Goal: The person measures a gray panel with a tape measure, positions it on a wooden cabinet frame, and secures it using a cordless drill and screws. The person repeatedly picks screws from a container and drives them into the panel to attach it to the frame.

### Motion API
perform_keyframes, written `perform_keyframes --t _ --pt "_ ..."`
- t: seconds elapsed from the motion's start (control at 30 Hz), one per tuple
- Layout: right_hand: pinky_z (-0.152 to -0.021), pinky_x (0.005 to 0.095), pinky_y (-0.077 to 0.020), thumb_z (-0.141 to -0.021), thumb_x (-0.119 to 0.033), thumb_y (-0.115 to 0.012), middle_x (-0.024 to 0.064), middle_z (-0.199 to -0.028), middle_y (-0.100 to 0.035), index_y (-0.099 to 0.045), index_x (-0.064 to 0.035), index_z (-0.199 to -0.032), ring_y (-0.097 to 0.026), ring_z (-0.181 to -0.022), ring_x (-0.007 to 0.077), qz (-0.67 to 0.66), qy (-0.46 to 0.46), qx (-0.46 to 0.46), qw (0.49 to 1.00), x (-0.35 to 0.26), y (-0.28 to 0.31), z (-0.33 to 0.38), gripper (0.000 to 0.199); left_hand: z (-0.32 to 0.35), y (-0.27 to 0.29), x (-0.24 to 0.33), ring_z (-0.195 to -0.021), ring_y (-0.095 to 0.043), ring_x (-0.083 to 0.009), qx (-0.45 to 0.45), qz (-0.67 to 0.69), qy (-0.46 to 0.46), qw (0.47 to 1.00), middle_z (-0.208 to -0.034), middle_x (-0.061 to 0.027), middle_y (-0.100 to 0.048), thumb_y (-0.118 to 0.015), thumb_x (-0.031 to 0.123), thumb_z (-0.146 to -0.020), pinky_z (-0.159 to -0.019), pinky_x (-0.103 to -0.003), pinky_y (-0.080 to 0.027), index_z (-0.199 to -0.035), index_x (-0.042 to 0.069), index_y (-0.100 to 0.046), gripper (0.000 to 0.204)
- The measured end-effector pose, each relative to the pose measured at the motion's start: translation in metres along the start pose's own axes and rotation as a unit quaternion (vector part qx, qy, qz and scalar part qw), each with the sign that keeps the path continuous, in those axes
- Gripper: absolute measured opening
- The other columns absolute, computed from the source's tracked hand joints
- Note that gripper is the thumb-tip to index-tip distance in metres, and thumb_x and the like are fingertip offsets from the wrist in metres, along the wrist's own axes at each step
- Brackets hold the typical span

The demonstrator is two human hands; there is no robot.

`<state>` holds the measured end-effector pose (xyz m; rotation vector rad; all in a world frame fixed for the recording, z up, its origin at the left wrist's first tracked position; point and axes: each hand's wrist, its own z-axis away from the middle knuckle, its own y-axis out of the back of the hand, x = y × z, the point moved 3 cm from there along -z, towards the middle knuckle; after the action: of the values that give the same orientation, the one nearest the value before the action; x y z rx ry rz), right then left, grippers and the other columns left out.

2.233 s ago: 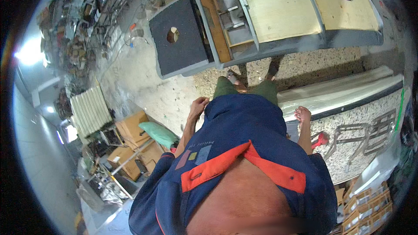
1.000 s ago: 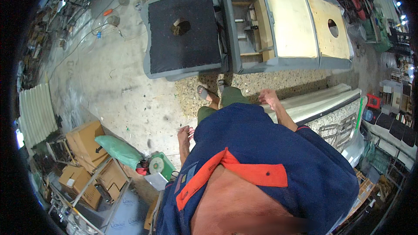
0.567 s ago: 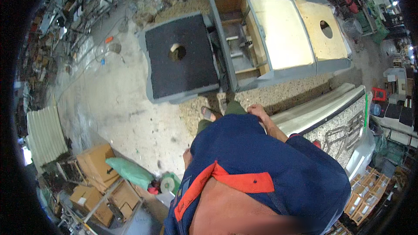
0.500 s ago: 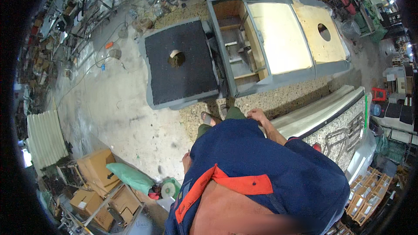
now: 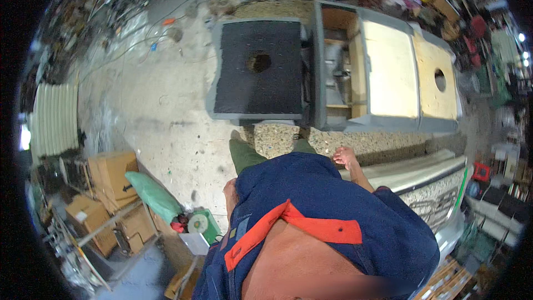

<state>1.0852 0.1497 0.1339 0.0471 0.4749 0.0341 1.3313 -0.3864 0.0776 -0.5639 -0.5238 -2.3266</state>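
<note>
My right hand (image 5: 345,156) hangs in front of my body near the pale upholstered bench-like piece (image 5: 405,170). Its fingers are loosely bent and apart, with nothing visible in them. At my left side my left hand (image 5: 229,191) hangs against the dark blue shirt (image 5: 300,183), its fingers hidden. Ahead of my feet lies a square black panel (image 5: 255,91) with a grey border and a round hole. Right of it stands a long grey-edged frame (image 5: 319,66), partly uncovered, showing wooden compartments. Cream boards cover the rest, one (image 5: 430,61) with an oval hole.
Cardboard boxes (image 5: 114,175), a green wrapped bundle (image 5: 154,195) and a green box-like thing with a round disc (image 5: 204,223) stand at left. A cable (image 5: 130,44) crosses the floor. A red stool (image 5: 478,171) stands at right; clutter lines the far edge.
The view has turned and shifted, so the panel and frame now appear farther right and squarer to me. My right hand has swung slightly away from my thigh.
</note>
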Motion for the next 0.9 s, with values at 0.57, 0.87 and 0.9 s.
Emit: perform_keyframes --t 0.57,0.87,0.9 --pt "-0.041 0.0310 -0.0427 -0.089 -0.010 -0.061 0.0078 -0.072 -0.064 -0.064 -0.0028 -0.088 -0.057 -0.051 0.0177 0.136 -0.003 -0.053 0.989 -0.026 -0.454 -0.019 0.008 -0.187 0.294 0.251 -0.079 -0.068 -0.0223 -0.006 0.045 0.108 0.993 -0.094 -0.0101 -0.069 -0.059 0.021 -0.092 -0.058 -0.037 -0.056 -0.115 0.005 -0.060 0.029" --pt "-0.047 0.0309 -0.0479 -0.091 -0.005 -0.056 0.0086 -0.077 -0.064 -0.062 -0.0023 -0.089 -0.061 -0.059 0.0175 -0.261 -0.063 -0.327 0.906 -0.128 -0.598 -0.080 0.007 -0.250 0.316 0.426 -0.084 -0.069 -0.0192 0.000 -0.024 -0.023 0.999 -0.100 -0.0093 -0.070 -0.062 0.026 -0.095 -0.064 -0.033 -0.056 -0.116 0.004 -0.062 0.030" --pt "-0.047 0.0308 -0.0480 -0.090 -0.003 -0.056 0.0092 -0.077 -0.064 -0.062 -0.0024 -0.088 -0.061 -0.058 0.0178 -0.165 -0.028 -0.207 0.964 -0.125 -0.595 -0.084 0.006 -0.250 0.301 0.441 -0.084 -0.069 -0.0196 -0.031 -0.053 -0.020 0.998 -0.101 -0.0095 -0.070 -0.063 0.027 -0.095 -0.064 -0.033 -0.057 -0.116 0.004 -0.062 0.032"
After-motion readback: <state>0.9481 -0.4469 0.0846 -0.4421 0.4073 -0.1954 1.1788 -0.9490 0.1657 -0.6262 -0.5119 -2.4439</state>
